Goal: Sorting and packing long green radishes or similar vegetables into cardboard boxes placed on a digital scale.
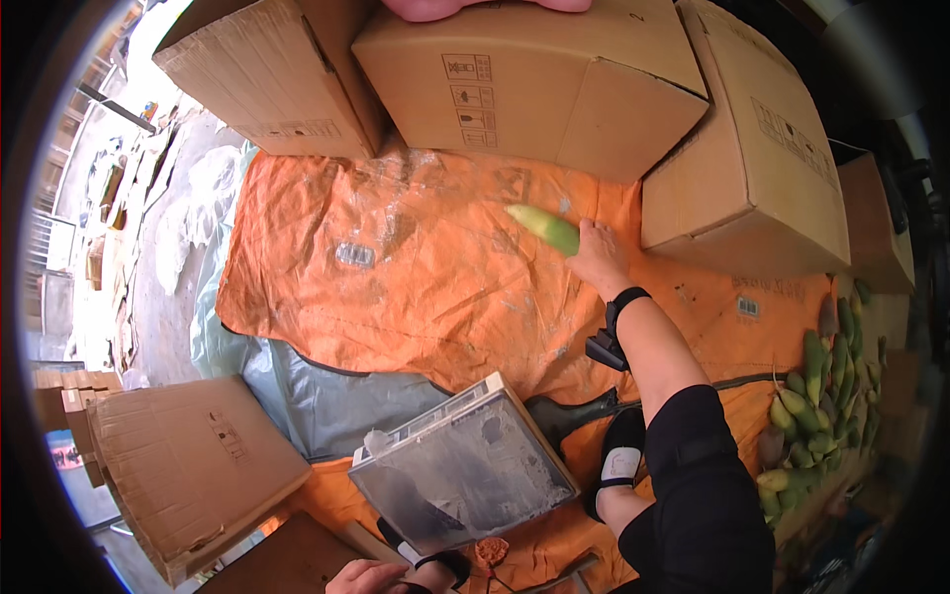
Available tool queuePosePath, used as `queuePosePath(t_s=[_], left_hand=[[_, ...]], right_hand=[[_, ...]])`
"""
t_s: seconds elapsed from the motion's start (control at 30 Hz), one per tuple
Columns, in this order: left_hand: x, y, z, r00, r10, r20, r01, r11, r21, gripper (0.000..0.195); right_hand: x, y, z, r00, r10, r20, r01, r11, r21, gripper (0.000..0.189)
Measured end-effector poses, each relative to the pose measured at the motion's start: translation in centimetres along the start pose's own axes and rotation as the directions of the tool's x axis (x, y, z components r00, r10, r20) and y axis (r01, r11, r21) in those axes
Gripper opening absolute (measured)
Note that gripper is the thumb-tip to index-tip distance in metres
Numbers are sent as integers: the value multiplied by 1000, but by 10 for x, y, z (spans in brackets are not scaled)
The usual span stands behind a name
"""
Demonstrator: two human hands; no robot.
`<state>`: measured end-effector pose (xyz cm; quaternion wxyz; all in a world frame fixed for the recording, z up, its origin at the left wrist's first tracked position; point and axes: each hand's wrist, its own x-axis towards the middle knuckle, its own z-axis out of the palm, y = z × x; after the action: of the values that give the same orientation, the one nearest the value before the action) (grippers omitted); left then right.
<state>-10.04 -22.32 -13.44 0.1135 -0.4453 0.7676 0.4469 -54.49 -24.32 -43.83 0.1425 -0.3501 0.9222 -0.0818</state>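
Observation:
My right hand (600,256) is stretched out over an orange woven tarp (415,297) and grips one end of a green radish (545,229). The radish's pale tip points left and away from me. A black strap with a small device (614,334) is around my right wrist. At the bottom edge my left hand (367,578) is only partly in view, near my foot, and what its fingers do is cut off. Between the two hands stands a tilted, scuffed grey box (464,468). To the right lies a heap of green radishes (813,416).
Large cardboard boxes (505,96) line the far side, with another carton (742,178) at the right and one (200,460) at the lower left. A pink object (486,7) rests on the far box. Grey-blue plastic sheeting (326,408) shows beside the tarp.

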Motion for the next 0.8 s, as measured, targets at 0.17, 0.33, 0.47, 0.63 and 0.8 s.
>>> queuePosePath(t_s=[0.17, 0.33, 0.47, 0.63, 0.8], left_hand=[[-29, 10, 7, 999, 32, 1, -32, 999, 24, 17], [-66, 19, 19, 978, 199, -57, -194, 977, 87, 17], [-94, 26, 28, 978, 204, -36, -202, 977, 62, 16], [-102, -4, 51, 984, 159, -78, -154, 986, 64, 18], [-102, 2, 59, 971, 201, -131, -195, 979, 55, 15]], right_hand=[[-34, 12, -19, 940, 123, 318, -195, 959, 206, 58], [-108, 53, -67, 842, 69, 535, -170, 975, 141, 63], [-183, 131, -93, 820, 82, 566, -116, 993, 24, 56], [-296, 234, -124, 720, 264, 642, -232, 963, -135, 61], [-424, 314, -126, 585, 426, 690, -361, 899, -248, 64]])
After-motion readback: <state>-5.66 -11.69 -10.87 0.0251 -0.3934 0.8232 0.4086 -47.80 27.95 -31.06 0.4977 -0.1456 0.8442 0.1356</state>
